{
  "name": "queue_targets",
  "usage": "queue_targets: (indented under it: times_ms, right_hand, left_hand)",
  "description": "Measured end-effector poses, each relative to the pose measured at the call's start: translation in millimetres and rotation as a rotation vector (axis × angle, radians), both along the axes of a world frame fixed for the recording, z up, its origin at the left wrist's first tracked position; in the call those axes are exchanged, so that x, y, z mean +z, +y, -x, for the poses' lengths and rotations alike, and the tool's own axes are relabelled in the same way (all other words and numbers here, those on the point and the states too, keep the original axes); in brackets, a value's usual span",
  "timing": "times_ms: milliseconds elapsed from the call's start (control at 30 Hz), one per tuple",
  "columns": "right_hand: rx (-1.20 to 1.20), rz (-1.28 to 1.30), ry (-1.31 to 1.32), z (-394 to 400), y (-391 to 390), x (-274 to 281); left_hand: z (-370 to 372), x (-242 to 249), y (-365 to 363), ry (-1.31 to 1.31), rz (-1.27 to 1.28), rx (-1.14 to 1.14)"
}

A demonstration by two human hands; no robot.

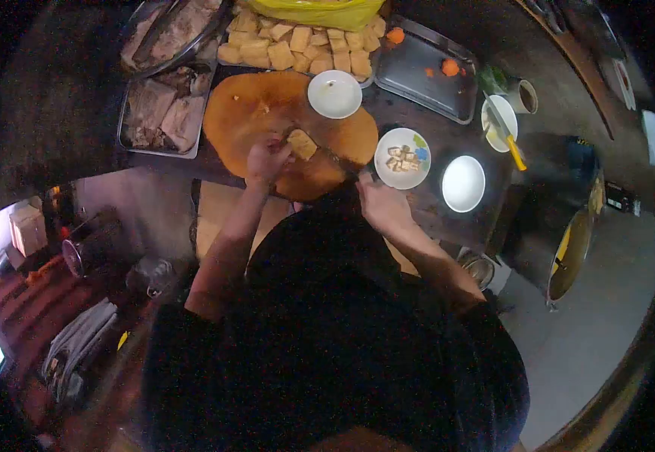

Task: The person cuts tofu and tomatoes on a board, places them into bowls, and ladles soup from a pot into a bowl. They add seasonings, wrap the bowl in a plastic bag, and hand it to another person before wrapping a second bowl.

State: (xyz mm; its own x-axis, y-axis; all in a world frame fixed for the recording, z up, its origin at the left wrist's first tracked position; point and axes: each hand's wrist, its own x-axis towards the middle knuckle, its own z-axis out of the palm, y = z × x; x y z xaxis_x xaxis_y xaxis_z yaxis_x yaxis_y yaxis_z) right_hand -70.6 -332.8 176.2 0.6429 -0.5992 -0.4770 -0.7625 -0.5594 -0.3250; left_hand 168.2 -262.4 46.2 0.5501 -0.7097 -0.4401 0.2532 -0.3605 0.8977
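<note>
On the round wooden chopping board (248, 105) lies a tan block of food (302, 145), close to the fingertips of my left hand (267, 160). My left fingers are drawn together; whether they hold anything is too small to tell. My right hand (382, 203) is at the board's right edge, its fingers wrapped round the handle end of a dark knife (336, 160) whose blade reaches over the board. A white bowl (335, 94) stands on the board's upper right. Right of the board, a patterned plate (403, 178) holds several small cut pieces.
Trays of meat (163, 117) and tan blocks (297, 47) stand behind the board. At the back right are a metal tray (425, 75) with orange bits, a white bowl (464, 184), and a bowl (498, 124) with a yellow-handled knife (518, 154). A large pot (571, 256) stands at the right.
</note>
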Motion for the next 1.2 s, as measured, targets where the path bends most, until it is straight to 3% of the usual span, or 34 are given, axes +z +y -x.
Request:
queue_targets:
  times_ms: [67, 167, 300, 367, 500, 567, 600, 667, 733, 900, 967, 1100, 1167, 1200]
  right_hand:
    - [0.033, -0.003, 0.03, -4.6, 3.2, 6.9]
    - [0.069, -0.01, 0.08, -10.8, 6.4, 7.2]
    - [0.056, 0.024, 0.047, -16.8, 17.1, 5.0]
    - [0.004, 0.042, 0.045, -17.7, 17.9, 10.4]
    - [-0.04, 0.022, 0.122, -16.9, 16.1, 6.6]
    - [-0.037, 0.001, 0.121, -16.8, 16.5, 3.0]
    - [-0.033, -0.022, 0.12, -17.3, 17.0, 0.6]
    - [-0.028, -0.062, 0.114, -20.5, 16.4, -9.7]
    - [-0.027, -0.104, 0.109, -28.7, 15.5, -20.6]
    - [-0.048, -0.065, 0.082, -35.3, 16.5, -55.6]
    - [-0.086, -0.091, -0.038, -25.5, 12.7, -75.0]
    - [-0.057, -0.199, -0.314, -16.2, -7.9, -82.4]
    - [-0.15, -0.196, -0.337, -13.1, -6.4, -63.2]
    - [-0.233, -0.196, -0.348, -9.6, -3.6, -49.3]
  left_hand:
    - [-13.0, -38.3, 1.8, -0.371, 0.04, -0.091]
    - [-9.5, 14.8, -2.1, -0.532, -0.035, -0.168]
    - [-13.2, -7.8, -3.6, -0.45, -0.006, -0.177]
    - [-12.6, -4.8, -5.4, -0.231, 0.012, -0.153]
    - [-10.2, -0.3, -10.1, -0.34, 0.023, -0.133]
    - [-11.8, -0.4, -13.5, -0.204, -0.041, -0.209]
    - [-13.5, -5.4, -13.5, -0.204, -0.041, -0.209]
    - [-17.4, -23.6, -11.9, -0.45, -0.073, -0.205]
    - [-24.8, -45.1, -9.5, -0.399, -0.033, -0.207]
    - [-28.3, -15.4, -9.6, -0.374, -0.079, -0.242]
    - [-27.1, -8.0, -8.0, -0.573, -0.165, -0.321]
    - [-40.8, -5.6, 6.3, -0.64, -0.147, -0.377]
    - [-44.4, 23.4, 14.4, -1.074, 0.189, -0.64]
    - [-40.3, 33.6, 15.9, -1.07, 0.192, -0.652]
